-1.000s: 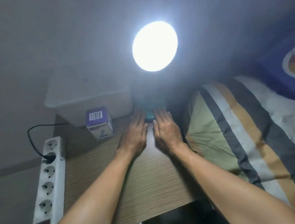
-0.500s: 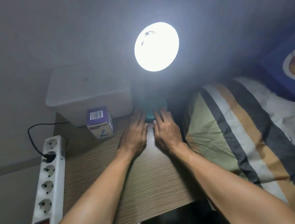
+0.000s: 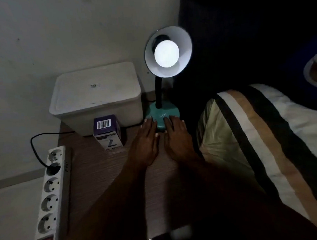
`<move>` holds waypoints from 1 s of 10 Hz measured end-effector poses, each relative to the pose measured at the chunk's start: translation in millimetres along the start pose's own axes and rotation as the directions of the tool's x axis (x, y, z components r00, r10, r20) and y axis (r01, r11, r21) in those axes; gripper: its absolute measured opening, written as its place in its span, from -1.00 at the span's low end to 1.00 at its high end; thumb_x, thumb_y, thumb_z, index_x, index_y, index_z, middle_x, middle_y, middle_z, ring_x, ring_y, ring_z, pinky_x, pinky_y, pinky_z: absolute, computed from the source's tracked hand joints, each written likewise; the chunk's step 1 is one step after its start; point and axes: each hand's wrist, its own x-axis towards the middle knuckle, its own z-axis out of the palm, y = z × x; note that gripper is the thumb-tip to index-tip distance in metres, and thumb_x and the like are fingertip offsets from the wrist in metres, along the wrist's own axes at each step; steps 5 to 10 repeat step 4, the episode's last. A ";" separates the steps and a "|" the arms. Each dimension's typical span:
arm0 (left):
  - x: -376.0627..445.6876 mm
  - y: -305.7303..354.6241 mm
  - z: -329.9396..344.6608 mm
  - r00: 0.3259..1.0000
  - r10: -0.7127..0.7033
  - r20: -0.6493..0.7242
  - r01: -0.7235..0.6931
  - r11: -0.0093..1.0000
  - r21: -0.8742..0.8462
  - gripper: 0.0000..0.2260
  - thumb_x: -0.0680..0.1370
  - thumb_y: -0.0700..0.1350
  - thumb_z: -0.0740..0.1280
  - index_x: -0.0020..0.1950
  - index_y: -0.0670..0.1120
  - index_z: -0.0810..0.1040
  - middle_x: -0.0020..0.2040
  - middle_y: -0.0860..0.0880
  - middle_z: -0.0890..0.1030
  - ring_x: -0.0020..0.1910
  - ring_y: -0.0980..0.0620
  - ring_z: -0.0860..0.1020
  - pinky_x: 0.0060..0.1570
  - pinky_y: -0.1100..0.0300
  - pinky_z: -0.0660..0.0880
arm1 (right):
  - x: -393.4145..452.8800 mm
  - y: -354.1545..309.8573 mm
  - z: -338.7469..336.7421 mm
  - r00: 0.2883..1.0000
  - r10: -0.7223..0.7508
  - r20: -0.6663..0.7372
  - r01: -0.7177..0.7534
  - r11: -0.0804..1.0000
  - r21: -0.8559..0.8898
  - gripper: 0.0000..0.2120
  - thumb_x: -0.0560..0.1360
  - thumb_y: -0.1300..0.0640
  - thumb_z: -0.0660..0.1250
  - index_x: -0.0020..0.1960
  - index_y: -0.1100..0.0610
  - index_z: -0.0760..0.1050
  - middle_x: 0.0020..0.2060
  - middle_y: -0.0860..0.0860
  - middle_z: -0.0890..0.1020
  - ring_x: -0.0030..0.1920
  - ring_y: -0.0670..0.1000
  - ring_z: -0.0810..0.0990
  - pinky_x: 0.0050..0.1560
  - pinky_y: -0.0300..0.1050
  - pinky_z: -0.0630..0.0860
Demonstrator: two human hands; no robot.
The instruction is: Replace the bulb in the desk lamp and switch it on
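A desk lamp stands at the back of the wooden table [image 3: 102, 176], with a teal base [image 3: 162, 113] marked ATN, a black neck and a white-lined shade [image 3: 184, 46]. Its round bulb [image 3: 166, 54] glows white. My left hand [image 3: 146, 144] lies flat on the table, fingertips touching the front left of the base. My right hand [image 3: 178, 137] lies flat beside it, fingertips on the front right of the base. Neither hand holds anything. A purple bulb box [image 3: 107, 133] with a barcode stands left of my left hand.
A white lidded plastic bin [image 3: 97, 99] sits behind the bulb box against the wall. A white power strip [image 3: 50, 197] with a black plug and cord lies along the table's left edge. A striped blanket [image 3: 255, 143] on a bed borders the table on the right.
The glare around the lamp has dropped, so the bulb, shade and teal base now show clearly and the room looks darker. Both hands stay flat at the base.
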 end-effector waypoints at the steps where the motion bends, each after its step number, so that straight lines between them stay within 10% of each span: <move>1: 0.6 -3.6 4.3 0.999 0.009 -0.034 -0.010 1.000 -0.022 -0.48 0.74 0.02 0.02 0.57 -0.30 0.33 0.58 -0.30 0.31 0.59 -0.26 0.28 0.56 -0.13 0.25 | -0.3 -0.8 2.8 1.000 0.004 0.001 -0.004 1.000 0.024 -0.48 0.50 0.09 0.12 0.39 0.27 0.48 0.28 0.28 0.56 0.30 0.27 0.53 0.37 0.25 0.41; 4: 2.1 7.0 -13.3 0.982 -0.054 0.179 0.033 0.992 0.119 -0.43 0.75 0.04 0.12 0.68 -0.18 0.05 0.69 -0.18 0.02 0.67 -0.14 0.02 0.64 -0.05 0.06 | 1.6 -5.4 -15.5 0.982 0.044 0.183 -0.047 0.999 0.013 -0.33 0.49 0.25 0.31 0.57 0.22 0.21 0.51 0.22 0.31 0.52 0.22 0.27 0.54 0.13 0.16; 10: 2.1 7.0 -13.3 0.982 -0.054 0.179 0.033 0.992 0.119 -0.43 0.75 0.04 0.12 0.68 -0.18 0.05 0.69 -0.18 0.02 0.67 -0.14 0.02 0.64 -0.05 0.06 | 1.6 -5.4 -15.5 0.982 0.044 0.183 -0.047 0.999 0.013 -0.33 0.49 0.25 0.31 0.57 0.22 0.21 0.51 0.22 0.31 0.52 0.22 0.27 0.54 0.13 0.16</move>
